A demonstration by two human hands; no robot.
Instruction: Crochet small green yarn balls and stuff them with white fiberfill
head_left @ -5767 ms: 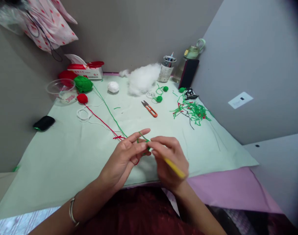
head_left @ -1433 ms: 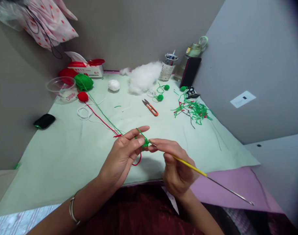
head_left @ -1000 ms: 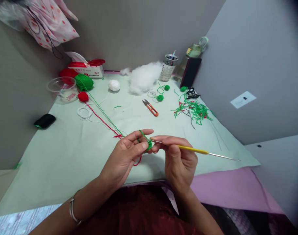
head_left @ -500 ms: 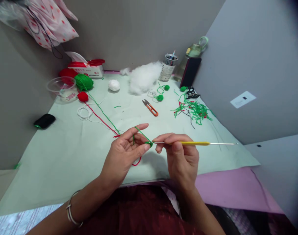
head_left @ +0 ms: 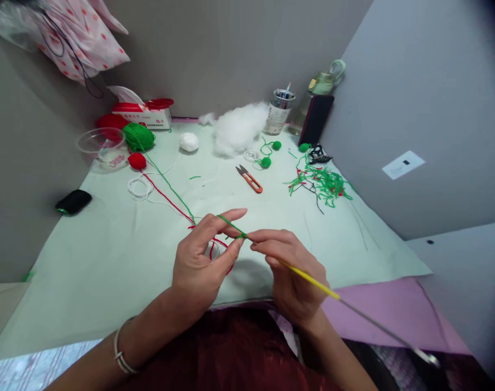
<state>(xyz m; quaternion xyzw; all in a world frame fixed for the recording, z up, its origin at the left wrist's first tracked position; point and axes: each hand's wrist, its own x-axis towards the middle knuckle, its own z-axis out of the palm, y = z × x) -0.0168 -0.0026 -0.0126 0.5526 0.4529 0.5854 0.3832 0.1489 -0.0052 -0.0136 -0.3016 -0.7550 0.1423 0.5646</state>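
Note:
At the middle of the table, my left hand (head_left: 202, 260) pinches a small piece of green yarn work (head_left: 241, 235) between thumb and fingers, with green yarn running over its raised index finger. My right hand (head_left: 296, 271) grips a crochet hook with a yellow handle (head_left: 312, 279); its metal shaft slants down to the right. The hook's working tip is hidden at the green piece, where the hands nearly meet. Red yarn (head_left: 166, 196) and green yarn (head_left: 172, 187) trail from the left hand toward a red ball (head_left: 137, 161) and a green ball (head_left: 139, 137).
Orange snips (head_left: 249, 179) lie beyond the hands. White stuffing (head_left: 239, 129), a white ball (head_left: 189, 142) and a cup of pens (head_left: 279, 113) stand behind. Yarn scraps (head_left: 323, 184) and a dark phone (head_left: 316, 120) are right; a clear tub (head_left: 101, 142) and black case (head_left: 74, 202) left.
The hook's handle has swung from level to slanting down toward me as my right hand turned. Loops of red and white yarn now show below my left fingers.

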